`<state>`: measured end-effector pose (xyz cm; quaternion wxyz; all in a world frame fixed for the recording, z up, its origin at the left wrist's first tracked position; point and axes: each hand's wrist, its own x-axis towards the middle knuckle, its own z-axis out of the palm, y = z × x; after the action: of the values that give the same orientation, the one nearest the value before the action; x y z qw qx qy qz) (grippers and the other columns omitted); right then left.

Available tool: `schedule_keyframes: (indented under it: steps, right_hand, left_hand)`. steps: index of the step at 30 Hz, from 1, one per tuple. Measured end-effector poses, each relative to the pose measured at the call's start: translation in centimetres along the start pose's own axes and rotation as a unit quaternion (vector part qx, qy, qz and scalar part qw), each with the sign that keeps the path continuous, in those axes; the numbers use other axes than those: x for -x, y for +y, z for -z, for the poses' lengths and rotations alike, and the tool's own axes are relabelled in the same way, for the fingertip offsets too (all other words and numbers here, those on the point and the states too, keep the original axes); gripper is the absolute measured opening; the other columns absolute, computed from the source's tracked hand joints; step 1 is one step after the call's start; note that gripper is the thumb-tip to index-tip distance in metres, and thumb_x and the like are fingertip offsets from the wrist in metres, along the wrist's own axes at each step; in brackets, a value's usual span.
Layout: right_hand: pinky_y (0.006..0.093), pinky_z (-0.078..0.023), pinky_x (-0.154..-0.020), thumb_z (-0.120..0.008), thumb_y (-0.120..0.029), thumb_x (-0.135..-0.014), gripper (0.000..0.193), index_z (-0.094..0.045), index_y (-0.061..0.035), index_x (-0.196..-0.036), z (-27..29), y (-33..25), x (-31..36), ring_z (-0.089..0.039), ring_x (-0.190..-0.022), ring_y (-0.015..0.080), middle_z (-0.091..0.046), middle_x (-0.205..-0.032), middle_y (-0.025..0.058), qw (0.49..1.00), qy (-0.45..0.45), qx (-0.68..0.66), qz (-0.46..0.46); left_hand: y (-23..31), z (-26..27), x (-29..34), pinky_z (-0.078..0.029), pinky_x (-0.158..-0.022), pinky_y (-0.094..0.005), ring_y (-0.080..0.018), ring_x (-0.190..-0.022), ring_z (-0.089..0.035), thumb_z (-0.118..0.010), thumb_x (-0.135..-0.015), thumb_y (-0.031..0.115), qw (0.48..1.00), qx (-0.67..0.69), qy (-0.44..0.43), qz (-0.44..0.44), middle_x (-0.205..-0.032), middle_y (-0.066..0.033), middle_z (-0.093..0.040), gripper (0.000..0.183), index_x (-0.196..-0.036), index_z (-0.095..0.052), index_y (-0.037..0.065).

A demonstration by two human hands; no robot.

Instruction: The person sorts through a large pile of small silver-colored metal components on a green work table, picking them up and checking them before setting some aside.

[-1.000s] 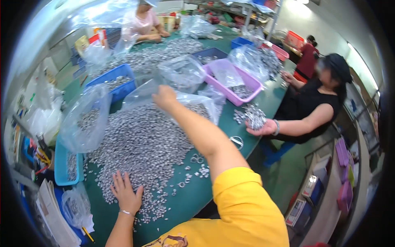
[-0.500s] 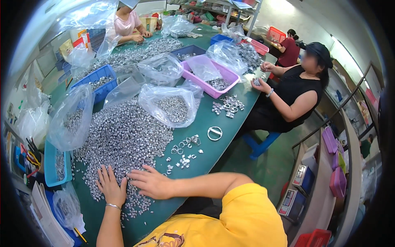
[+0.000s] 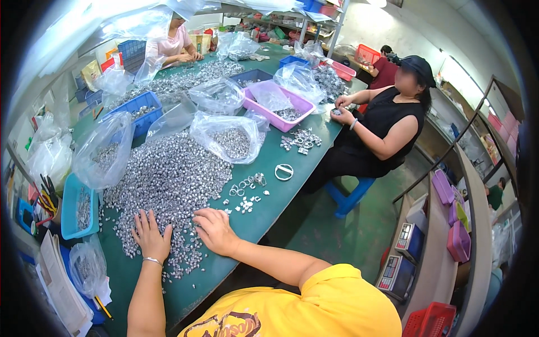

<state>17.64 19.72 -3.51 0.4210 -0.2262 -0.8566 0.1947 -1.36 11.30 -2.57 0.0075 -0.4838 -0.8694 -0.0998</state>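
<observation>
A wide pile of small shiny silver metal pieces covers the near left of the green table. On its near edge my left hand lies flat, fingers spread, with a silver bangle at the wrist. To its right, my right hand rests at the pile's right edge, its fingers apart and slightly bent, fingertips touching the pieces. No piece shows in either grasp; what lies under the palms is hidden. Loose pieces are scattered between and below the hands. Silver rings and a larger round hoop lie beyond my right hand.
Clear plastic bags of pieces stand behind the pile. Around it are a turquoise tray, a blue basket and a lilac tray. A person in black sits at the right edge; another in pink works far off.
My right hand has drawn away from my left hand, moving right and a little farther out. My left hand stays on the pile. The person in black has brought both hands together.
</observation>
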Motion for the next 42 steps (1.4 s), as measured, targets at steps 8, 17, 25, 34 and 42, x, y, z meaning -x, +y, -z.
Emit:
schedule_keyframes:
  steps: [8, 17, 25, 34, 42]
  right_hand:
    - [0.0423, -0.029, -0.096, -0.058, -0.011, -0.08, 0.033, -0.052, -0.0048, -0.112, 0.2, -0.4, -0.1, -0.044, -0.117, 0.0266, -0.05, -0.121, 0.0114, 0.997, -0.039, 0.051, 0.045]
    - [0.0387, -0.033, -0.096, -0.057, -0.015, -0.082, 0.033, -0.054, -0.008, -0.114, 0.8, -1.2, -0.3, -0.05, -0.113, 0.022, -0.054, -0.12, 0.0083, 0.96, -0.183, 0.054, 0.205]
    - [0.0378, -0.034, -0.095, -0.054, -0.014, -0.084, 0.031, -0.053, -0.0071, -0.115, 0.7, -1.5, -1.0, -0.05, -0.111, 0.0223, -0.055, -0.12, 0.0083, 0.95, -0.229, 0.063, 0.202]
    - [0.0396, -0.033, -0.097, -0.053, -0.012, -0.084, 0.035, -0.05, -0.007, -0.118, 0.9, -1.6, 0.0, -0.048, -0.115, 0.0249, -0.051, -0.125, 0.01, 0.946, -0.267, 0.058, 0.174]
    - [0.0404, -0.037, -0.089, -0.06, -0.003, -0.072, 0.034, -0.056, -0.0067, -0.106, 1.0, -0.7, -2.2, -0.053, -0.103, 0.0284, -0.056, -0.113, 0.0109, 0.972, -0.166, 0.016, 0.166]
  left_hand:
    - [0.3, 0.5, 0.1, -0.008, -0.107, -0.0569, -0.0351, -0.138, -0.013, -0.053, -0.084, 0.046, 1.0, 0.02, 0.003, 0.004, -0.148, -0.0176, -0.02, 0.072, -0.14, -0.03, 0.006]
    - [0.1, -0.3, 0.2, -0.01, -0.107, -0.0574, -0.0359, -0.136, -0.016, -0.056, -0.082, 0.045, 0.998, 0.052, 0.038, -0.008, -0.145, -0.0189, -0.025, 0.071, -0.136, -0.034, 0.005]
    - [-0.2, 0.2, 0.1, -0.009, -0.107, -0.0573, -0.0358, -0.136, -0.015, -0.055, -0.082, 0.046, 0.997, 0.067, 0.045, -0.016, -0.145, -0.0186, -0.026, 0.071, -0.136, -0.035, 0.004]
    - [-0.1, -0.3, 1.2, -0.007, -0.107, -0.0591, -0.034, -0.137, -0.013, -0.056, -0.081, 0.045, 0.995, 0.086, 0.032, -0.031, -0.147, -0.0163, -0.022, 0.073, -0.136, -0.034, 0.003]
    - [-0.3, -0.8, -0.3, -0.015, -0.106, -0.0591, -0.0289, -0.135, -0.024, -0.053, -0.086, 0.03, 0.987, 0.11, 0.107, -0.041, -0.143, -0.0124, -0.032, 0.052, -0.132, -0.041, 0.008]
